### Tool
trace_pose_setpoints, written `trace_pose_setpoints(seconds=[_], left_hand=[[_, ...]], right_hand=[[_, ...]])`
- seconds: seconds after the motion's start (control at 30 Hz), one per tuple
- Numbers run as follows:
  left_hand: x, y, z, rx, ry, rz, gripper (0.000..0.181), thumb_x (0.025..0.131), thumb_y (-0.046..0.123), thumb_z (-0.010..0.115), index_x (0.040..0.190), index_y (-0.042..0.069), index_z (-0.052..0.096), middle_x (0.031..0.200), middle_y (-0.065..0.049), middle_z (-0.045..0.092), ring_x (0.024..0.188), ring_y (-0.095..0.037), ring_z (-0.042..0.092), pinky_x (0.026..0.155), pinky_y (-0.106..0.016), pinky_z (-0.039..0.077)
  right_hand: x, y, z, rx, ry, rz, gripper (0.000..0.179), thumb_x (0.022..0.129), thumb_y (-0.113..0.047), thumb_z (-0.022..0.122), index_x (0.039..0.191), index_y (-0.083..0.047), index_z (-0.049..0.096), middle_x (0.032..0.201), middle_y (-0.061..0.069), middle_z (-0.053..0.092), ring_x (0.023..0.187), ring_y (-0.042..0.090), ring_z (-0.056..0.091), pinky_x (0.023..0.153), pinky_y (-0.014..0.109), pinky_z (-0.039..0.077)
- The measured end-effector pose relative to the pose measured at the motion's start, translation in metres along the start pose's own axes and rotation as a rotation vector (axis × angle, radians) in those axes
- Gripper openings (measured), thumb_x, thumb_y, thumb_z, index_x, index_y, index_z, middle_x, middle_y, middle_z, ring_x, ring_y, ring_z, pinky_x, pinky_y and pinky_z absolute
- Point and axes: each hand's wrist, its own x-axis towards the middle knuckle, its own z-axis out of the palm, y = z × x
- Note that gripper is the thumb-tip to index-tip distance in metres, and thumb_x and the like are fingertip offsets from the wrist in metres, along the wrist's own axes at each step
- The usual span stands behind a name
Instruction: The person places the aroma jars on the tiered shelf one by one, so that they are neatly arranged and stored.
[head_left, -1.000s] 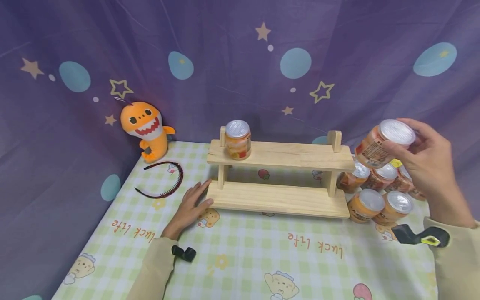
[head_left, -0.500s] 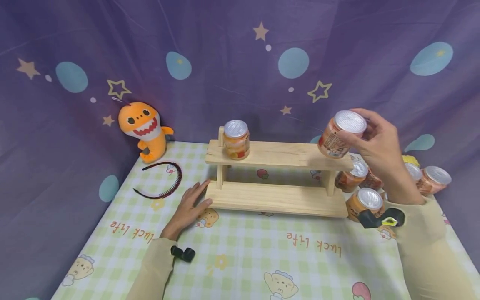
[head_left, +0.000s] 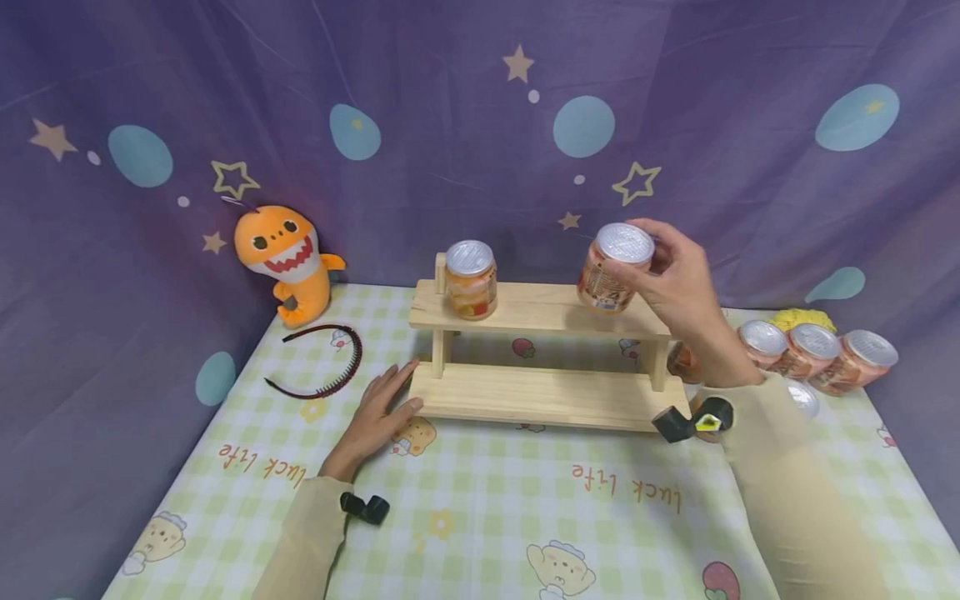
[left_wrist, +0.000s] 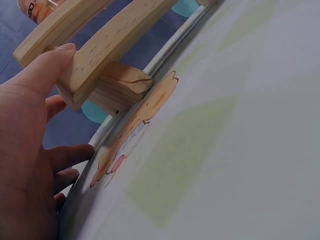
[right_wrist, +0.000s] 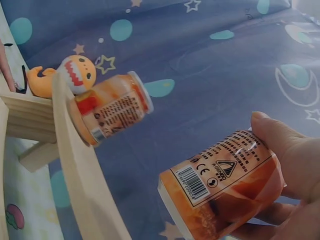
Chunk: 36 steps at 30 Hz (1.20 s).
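Jar [head_left: 600, 279], gripped by the right hand [head_left: 681, 283], now lies farther toward nine o'clock, over the upper shelf board [head_left: 534, 310]; its carry appears nearly complete. A standing jar [head_left: 471, 283] occupies that board's nine-o'clock end. The left hand [head_left: 377, 414], fingers extended, touches the lower shelf board [head_left: 551, 395].

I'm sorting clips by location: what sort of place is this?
Probably a small curtained-off tabletop set-up, perhaps indoors: a purple star-patterned curtain hangs behind a green-checked tablecloth, and a two-tier wooden shelf stands on it.
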Motion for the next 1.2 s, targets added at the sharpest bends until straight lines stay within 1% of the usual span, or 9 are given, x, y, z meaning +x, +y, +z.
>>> trace_pose_setpoints(seconds=[0.13,0.2,0.37,0.43,0.53,0.63,0.77,1.03,1.2], left_hand=[[0.0,0.0,0.0,0.005,0.0,0.002,0.065,0.099,0.035,0.06,0.158,0.025,0.034,0.164,-0.008,0.035,0.154,-0.042,0.02,0.126,-0.062,0.006],[-0.001,0.001,-0.001,0.011,0.001,0.003,0.065,0.099,0.035,0.059,0.158,0.024,0.034,0.164,-0.009,0.035,0.154,-0.042,0.02,0.126,-0.062,0.006],[-0.001,0.003,-0.002,0.007,0.003,-0.006,0.065,0.099,0.036,0.059,0.158,0.024,0.034,0.164,-0.01,0.035,0.154,-0.043,0.019,0.126,-0.062,0.005],[-0.001,0.003,-0.002,0.006,0.0,-0.009,0.065,0.099,0.036,0.059,0.158,0.025,0.033,0.164,-0.009,0.034,0.155,-0.042,0.019,0.126,-0.062,0.005],[-0.001,0.002,-0.002,0.007,0.0,-0.004,0.065,0.099,0.036,0.059,0.158,0.025,0.033,0.164,-0.009,0.034,0.155,-0.042,0.019,0.126,-0.062,0.005],[-0.001,0.003,-0.002,0.01,-0.002,-0.003,0.065,0.099,0.035,0.059,0.158,0.025,0.033,0.164,-0.008,0.035,0.154,-0.042,0.02,0.126,-0.062,0.006],[-0.001,0.003,-0.002,0.009,-0.008,-0.015,0.066,0.099,0.036,0.059,0.158,0.025,0.033,0.165,-0.007,0.034,0.155,-0.041,0.019,0.126,-0.062,0.005],[-0.002,0.002,-0.001,0.017,-0.002,-0.018,0.065,0.099,0.037,0.059,0.158,0.025,0.033,0.165,-0.01,0.033,0.154,-0.043,0.019,0.125,-0.064,0.006],[-0.001,0.002,-0.001,0.011,0.001,-0.005,0.065,0.099,0.035,0.06,0.158,0.025,0.033,0.164,-0.01,0.034,0.154,-0.043,0.02,0.126,-0.063,0.006]], right_hand=[[0.004,0.002,0.013,-0.027,-0.025,-0.001,0.053,0.087,-0.012,0.078,0.135,-0.001,0.057,0.104,-0.021,0.066,0.091,-0.003,0.065,0.08,0.011,0.053],[0.007,0.003,0.02,-0.031,-0.044,0.007,0.054,0.088,-0.013,0.078,0.136,-0.002,0.056,0.108,-0.013,0.068,0.092,-0.003,0.065,0.081,0.011,0.053],[0.012,0.008,0.036,-0.006,-0.091,0.024,0.054,0.089,-0.01,0.076,0.137,0.0,0.054,0.127,0.016,0.066,0.095,-0.003,0.063,0.084,0.011,0.052],[0.014,0.01,0.042,-0.003,-0.105,0.025,0.055,0.089,-0.009,0.075,0.138,0.001,0.053,0.13,0.022,0.064,0.096,-0.002,0.063,0.084,0.011,0.052],[0.015,0.013,0.049,-0.026,-0.124,0.024,0.056,0.089,-0.008,0.076,0.139,0.001,0.052,0.131,0.023,0.064,0.099,0.003,0.063,0.083,0.011,0.051],[0.016,0.016,0.056,-0.051,-0.136,0.033,0.059,0.087,-0.011,0.078,0.139,0.0,0.053,0.131,0.021,0.065,0.106,0.013,0.064,0.083,0.011,0.05],[0.017,0.019,0.065,-0.039,-0.143,0.053,0.06,0.086,-0.013,0.079,0.139,-0.002,0.054,0.132,0.019,0.065,0.112,0.021,0.063,0.084,0.013,0.05],[0.02,0.02,0.078,-0.024,-0.134,0.072,0.06,0.085,-0.012,0.08,0.138,-0.002,0.054,0.132,0.019,0.066,0.116,0.027,0.064,0.088,0.021,0.051],[0.021,0.02,0.083,-0.048,-0.136,0.072,0.062,0.084,-0.014,0.081,0.139,-0.003,0.054,0.132,0.019,0.066,0.116,0.028,0.065,0.094,0.033,0.053]])
